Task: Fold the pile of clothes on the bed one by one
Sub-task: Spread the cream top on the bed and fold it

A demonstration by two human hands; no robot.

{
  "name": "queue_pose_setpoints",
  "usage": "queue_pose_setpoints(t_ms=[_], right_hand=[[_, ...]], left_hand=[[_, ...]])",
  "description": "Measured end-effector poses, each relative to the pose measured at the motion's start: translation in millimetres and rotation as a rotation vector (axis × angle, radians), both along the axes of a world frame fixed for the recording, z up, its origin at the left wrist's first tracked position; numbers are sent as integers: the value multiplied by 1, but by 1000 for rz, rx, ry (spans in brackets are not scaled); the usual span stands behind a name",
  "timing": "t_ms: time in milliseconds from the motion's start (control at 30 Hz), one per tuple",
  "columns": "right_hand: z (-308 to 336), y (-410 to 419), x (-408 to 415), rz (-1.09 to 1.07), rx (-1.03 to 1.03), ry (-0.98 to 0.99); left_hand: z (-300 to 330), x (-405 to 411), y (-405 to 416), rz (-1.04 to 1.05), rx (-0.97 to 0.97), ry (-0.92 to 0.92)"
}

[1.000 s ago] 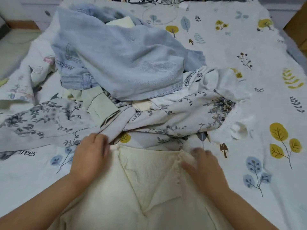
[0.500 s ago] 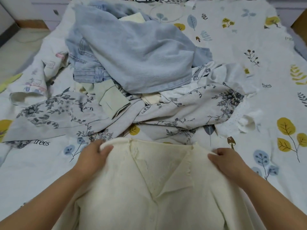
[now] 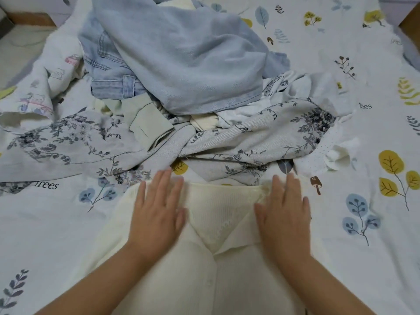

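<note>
A cream cardigan [image 3: 218, 264] lies flat, front up, on the near part of the bed [image 3: 375, 137], its collar end just short of the pile [image 3: 177, 87] of unfolded clothes further up. Both hands lie palm-down on it: the left hand [image 3: 156, 214] on the left shoulder, the right hand [image 3: 284, 214] on the right, either side of the V-neck. The fingers [image 3: 168, 185] are straight and a little spread, pressing the knit and gripping nothing. To me this looks like the smoothing step, the garment being flattened before its first fold. The next move probably calls for taking a side or a sleeve and bringing it across the middle, keeping the collar square; the sleeves run out of view at the bottom, so I cannot tell how they lie. The pile holds a pale blue top [image 3: 188, 53] over jeans [image 3: 109, 73], with a grey floral piece [image 3: 250, 137] along its near edge, almost touching the cardigan. The only writing I can read is on the sheet: the word "trees" [image 3: 47, 185] printed left of the cardigan, and again, less clearly, at right.
</note>
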State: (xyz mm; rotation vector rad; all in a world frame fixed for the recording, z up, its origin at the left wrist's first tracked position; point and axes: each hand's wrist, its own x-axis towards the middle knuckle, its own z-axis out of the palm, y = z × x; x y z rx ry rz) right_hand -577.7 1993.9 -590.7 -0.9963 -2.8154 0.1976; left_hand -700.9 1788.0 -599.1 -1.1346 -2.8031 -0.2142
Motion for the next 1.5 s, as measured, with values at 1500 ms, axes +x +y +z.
queue_pose_setpoints(t_ms=[1500], right_hand=[[36, 1, 216, -390, -669, -394]], left_hand=[[26, 184, 60, -133, 68, -561]])
